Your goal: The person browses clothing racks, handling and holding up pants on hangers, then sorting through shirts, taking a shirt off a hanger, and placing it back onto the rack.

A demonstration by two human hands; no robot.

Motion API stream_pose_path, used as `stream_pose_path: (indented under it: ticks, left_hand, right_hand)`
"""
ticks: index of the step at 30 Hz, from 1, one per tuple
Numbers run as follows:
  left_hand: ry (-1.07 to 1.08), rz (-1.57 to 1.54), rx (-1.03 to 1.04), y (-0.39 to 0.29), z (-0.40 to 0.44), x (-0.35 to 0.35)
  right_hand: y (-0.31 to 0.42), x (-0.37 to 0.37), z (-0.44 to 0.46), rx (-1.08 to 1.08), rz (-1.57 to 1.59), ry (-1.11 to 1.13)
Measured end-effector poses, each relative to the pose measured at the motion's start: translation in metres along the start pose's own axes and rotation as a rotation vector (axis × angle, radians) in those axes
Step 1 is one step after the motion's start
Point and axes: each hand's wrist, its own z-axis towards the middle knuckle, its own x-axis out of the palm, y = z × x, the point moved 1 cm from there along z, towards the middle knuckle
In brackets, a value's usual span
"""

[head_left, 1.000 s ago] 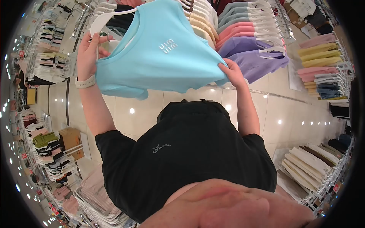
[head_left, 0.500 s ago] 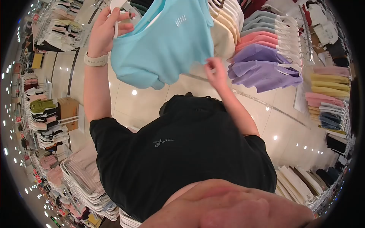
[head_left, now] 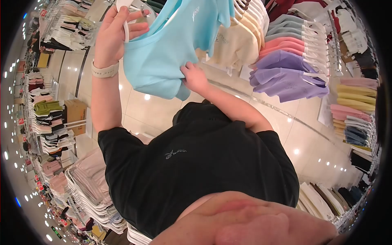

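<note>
A light blue short-sleeved shirt (head_left: 163, 59) with small lettering on its chest hangs in front of me. My left hand (head_left: 112, 34), with a pale watch band at the wrist, is raised at the shirt's neckline. Its fingers are closed around a white clothes hanger (head_left: 125, 29), whose lower part is hidden inside the shirt. Lower down, my right hand (head_left: 194, 76) pinches a fold of the shirt's fabric.
On the right, a rack carries cream shirts (head_left: 239, 45), grey-blue shirts (head_left: 283, 28), coral shirts (head_left: 281, 45) and purple shirts (head_left: 281, 77). More garment racks (head_left: 49, 118) and a cardboard box (head_left: 76, 115) stand at left. Glossy tiled floor (head_left: 281, 112) lies below.
My right hand has moved left from the shirt's right edge and now grips its fabric lower down. The shirt has turned and folded inward. My left hand stays nearly in place.
</note>
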Motion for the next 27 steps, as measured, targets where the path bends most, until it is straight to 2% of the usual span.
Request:
stream_pose_path:
  ticks: [1, 4, 7, 10, 13, 16, 19, 27]
  left_hand:
    - [-0.020, 0.004, -0.009, -0.001, -0.001, -0.003]
    - [-0.071, 0.014, -0.030, -0.004, -0.001, -0.011]
    - [-0.104, 0.016, -0.055, -0.004, -0.002, -0.024]
    - [-0.124, 0.014, -0.066, -0.002, -0.002, -0.034]
    - [-0.116, 0.012, -0.068, 0.000, 0.000, -0.039]
    - [-0.118, 0.036, -0.081, 0.005, 0.003, -0.041]
    - [-0.118, 0.069, -0.081, 0.012, 0.002, -0.043]
    - [-0.102, 0.099, -0.058, 0.019, -0.002, -0.041]
  right_hand:
    - [-0.006, 0.003, -0.001, -0.059, -0.005, -0.009]
    - [-0.031, -0.002, -0.020, -0.056, 0.050, -0.047]
    - [-0.057, -0.012, -0.045, 0.061, 0.106, 0.068]
    - [-0.050, -0.040, -0.061, 0.149, 0.190, -0.046]
    - [-0.067, -0.040, -0.079, 0.085, 0.140, -0.197]
    - [-0.085, -0.039, -0.096, 0.279, 0.022, 0.013]
    - [-0.100, -0.042, -0.115, 0.176, -0.033, -0.034]
    - [-0.111, -0.044, -0.141, 0.185, -0.137, 0.139]
